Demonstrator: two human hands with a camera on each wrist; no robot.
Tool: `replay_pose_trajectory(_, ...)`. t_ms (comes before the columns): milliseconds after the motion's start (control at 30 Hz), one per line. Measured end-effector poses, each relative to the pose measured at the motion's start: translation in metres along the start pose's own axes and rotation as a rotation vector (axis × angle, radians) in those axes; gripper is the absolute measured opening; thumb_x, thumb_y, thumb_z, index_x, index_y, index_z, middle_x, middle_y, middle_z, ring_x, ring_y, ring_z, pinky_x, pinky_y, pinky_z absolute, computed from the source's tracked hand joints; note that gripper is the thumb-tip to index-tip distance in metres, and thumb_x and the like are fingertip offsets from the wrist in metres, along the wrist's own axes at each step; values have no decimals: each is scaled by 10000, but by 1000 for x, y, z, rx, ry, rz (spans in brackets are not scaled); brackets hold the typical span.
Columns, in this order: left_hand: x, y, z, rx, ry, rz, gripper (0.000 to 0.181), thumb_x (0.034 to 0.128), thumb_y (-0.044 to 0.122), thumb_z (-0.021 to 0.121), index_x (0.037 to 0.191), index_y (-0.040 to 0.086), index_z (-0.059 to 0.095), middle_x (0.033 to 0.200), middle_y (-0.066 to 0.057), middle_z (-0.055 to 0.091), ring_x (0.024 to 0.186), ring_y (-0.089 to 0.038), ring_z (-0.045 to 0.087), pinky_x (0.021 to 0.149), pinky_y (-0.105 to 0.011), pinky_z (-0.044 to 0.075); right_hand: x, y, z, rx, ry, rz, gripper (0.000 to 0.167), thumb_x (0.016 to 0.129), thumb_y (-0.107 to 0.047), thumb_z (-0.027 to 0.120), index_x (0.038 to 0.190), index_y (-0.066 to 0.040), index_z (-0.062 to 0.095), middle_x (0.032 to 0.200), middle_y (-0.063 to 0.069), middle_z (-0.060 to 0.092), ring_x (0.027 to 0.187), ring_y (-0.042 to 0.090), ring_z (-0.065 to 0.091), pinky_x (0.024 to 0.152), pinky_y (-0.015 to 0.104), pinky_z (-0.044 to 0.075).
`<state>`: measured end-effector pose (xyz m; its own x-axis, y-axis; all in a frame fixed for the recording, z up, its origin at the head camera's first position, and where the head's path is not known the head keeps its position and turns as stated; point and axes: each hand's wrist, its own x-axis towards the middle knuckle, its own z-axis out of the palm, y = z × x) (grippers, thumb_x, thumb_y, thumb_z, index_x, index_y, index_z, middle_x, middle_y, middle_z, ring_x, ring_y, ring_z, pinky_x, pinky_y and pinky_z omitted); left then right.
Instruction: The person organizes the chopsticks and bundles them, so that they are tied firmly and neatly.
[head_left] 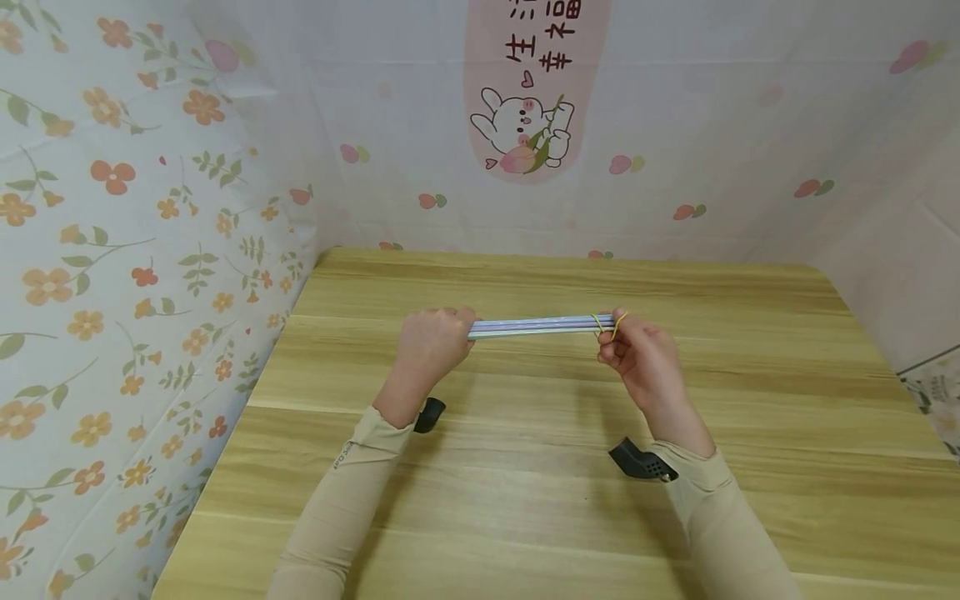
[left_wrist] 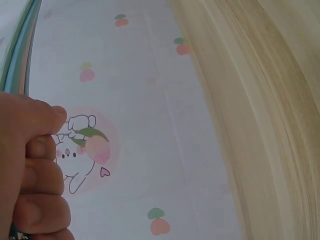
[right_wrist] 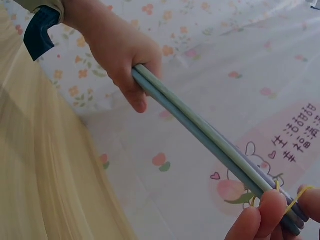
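A bundle of thin pastel sticks [head_left: 536, 325], blue, green and purple, is held level above the table. The left hand [head_left: 435, 342] grips its left end with curled fingers; the left wrist view shows that fist [left_wrist: 35, 165] round the sticks [left_wrist: 21, 50]. At the other end, the right hand [head_left: 648, 358] pinches a yellow elastic band [head_left: 617, 323] that loops round the sticks. In the right wrist view the right fingertips [right_wrist: 265, 215] touch the stick ends and stretch part of the band [right_wrist: 300, 192] away from the bundle [right_wrist: 200, 135].
The wooden table [head_left: 487, 467] lies below both hands. A white patterned cloth [head_left: 405, 125] hangs behind it, with a flowered cloth [head_left: 112, 250] on the left. Dark wrist devices [head_left: 641, 462] are on both forearms.
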<state>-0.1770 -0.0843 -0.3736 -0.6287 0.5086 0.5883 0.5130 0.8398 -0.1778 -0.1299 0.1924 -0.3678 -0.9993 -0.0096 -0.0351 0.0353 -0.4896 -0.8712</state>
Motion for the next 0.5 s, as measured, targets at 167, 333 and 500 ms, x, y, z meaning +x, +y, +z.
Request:
replay_pose_trajectory(167,1,1,0,-8,-3,1,218,835,242,729,684,111,642,460,18,480,421,-76,217,402,-219,135,0,-2,2,-34,31,20,208,965,-58,518,819,-91,662,634,6,633,515,70,583,587,207,514)
replay_pose_trajectory(333,1,1,-2,-19,-25,-5,203,820,228,744,687,112,643,471,13,502,427,-80,229,403,-221,145,0,-3,3,-66,23,29,183,945,-4,526,832,-89,642,675,7,627,553,72,589,598,202,520)
replay_pose_trajectory(500,2,1,-3,-29,-41,-18,211,828,228,736,685,111,634,477,14,504,429,-80,243,397,-221,160,-1,-2,2,-102,-23,12,111,938,22,522,898,-77,552,734,3,644,617,78,606,627,200,527)
